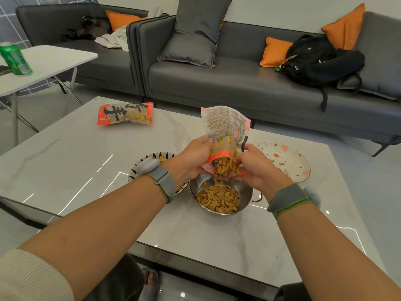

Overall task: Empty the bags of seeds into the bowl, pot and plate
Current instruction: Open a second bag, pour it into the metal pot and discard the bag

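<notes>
Opened seed bag (224, 135) held inverted, mouth down directly above steel pot (245, 193); seeds spilling from it. Pot part filled with tan seeds (218, 198). Striped bowl (138, 165), left of pot, mostly hidden. Patterned plate (288, 161) right. Second bag (125, 114) lies flat, far left on table.

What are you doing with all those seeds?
Both hands, left hand and right hand, hold an opened seed bag upside down, and seeds are falling into the metal pot. The striped bowl already holds some. The flowery plate has none, and another bag lies unopened on the table.
</notes>
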`<act>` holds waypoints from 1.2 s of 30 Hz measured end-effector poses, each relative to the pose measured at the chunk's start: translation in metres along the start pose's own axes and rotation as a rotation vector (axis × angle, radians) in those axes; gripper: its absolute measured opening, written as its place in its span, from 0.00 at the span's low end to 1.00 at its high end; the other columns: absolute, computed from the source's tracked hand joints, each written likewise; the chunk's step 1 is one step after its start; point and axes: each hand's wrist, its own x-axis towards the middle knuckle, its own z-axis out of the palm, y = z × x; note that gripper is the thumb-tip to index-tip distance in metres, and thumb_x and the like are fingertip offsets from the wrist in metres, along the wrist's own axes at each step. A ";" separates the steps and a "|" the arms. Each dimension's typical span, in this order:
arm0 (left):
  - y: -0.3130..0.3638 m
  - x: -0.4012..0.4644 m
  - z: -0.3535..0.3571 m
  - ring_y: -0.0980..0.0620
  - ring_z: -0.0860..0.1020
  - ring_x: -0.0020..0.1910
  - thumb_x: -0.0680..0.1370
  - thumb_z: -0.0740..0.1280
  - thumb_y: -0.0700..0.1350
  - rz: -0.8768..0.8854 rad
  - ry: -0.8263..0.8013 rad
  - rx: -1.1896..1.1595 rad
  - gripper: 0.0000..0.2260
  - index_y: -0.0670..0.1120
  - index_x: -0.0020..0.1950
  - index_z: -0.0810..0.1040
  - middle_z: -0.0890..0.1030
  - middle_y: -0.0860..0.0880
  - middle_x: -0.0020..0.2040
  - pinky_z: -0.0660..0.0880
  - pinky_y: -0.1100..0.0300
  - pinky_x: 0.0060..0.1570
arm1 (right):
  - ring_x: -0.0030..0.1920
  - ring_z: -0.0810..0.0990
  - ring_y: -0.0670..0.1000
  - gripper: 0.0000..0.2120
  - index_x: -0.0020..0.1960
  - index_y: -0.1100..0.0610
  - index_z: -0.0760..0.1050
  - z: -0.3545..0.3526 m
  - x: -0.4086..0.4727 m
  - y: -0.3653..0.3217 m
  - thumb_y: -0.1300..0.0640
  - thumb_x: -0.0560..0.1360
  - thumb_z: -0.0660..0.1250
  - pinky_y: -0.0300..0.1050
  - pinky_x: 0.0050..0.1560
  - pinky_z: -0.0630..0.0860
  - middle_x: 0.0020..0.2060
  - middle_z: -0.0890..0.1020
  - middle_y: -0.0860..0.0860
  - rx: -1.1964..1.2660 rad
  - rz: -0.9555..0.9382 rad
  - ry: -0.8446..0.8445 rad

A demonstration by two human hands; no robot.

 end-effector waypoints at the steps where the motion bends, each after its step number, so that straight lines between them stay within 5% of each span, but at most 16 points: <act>1: 0.001 0.001 -0.002 0.34 0.85 0.59 0.91 0.53 0.48 -0.003 0.004 -0.006 0.14 0.51 0.67 0.77 0.85 0.41 0.63 0.81 0.27 0.57 | 0.57 0.84 0.65 0.27 0.72 0.54 0.67 -0.001 0.000 -0.002 0.75 0.79 0.55 0.70 0.52 0.84 0.61 0.80 0.61 0.006 0.007 -0.007; 7: -0.003 0.002 0.003 0.23 0.80 0.62 0.90 0.54 0.49 0.000 0.017 0.038 0.14 0.50 0.69 0.77 0.85 0.38 0.62 0.78 0.24 0.58 | 0.54 0.85 0.67 0.26 0.73 0.54 0.65 -0.002 0.000 0.001 0.75 0.80 0.54 0.73 0.53 0.83 0.60 0.80 0.63 -0.012 0.001 -0.008; 17: 0.002 0.003 0.000 0.35 0.86 0.58 0.90 0.54 0.50 0.023 0.013 0.032 0.14 0.52 0.67 0.78 0.86 0.42 0.61 0.80 0.27 0.57 | 0.57 0.85 0.66 0.28 0.76 0.54 0.64 -0.005 0.000 -0.004 0.74 0.80 0.55 0.69 0.51 0.85 0.62 0.80 0.63 0.013 -0.011 -0.019; 36: 0.004 0.003 -0.001 0.35 0.86 0.57 0.90 0.56 0.49 0.036 0.058 0.029 0.14 0.50 0.64 0.80 0.86 0.40 0.59 0.82 0.29 0.55 | 0.54 0.87 0.64 0.24 0.74 0.55 0.66 -0.008 -0.002 -0.009 0.73 0.82 0.56 0.70 0.50 0.85 0.60 0.81 0.61 -0.012 -0.027 -0.041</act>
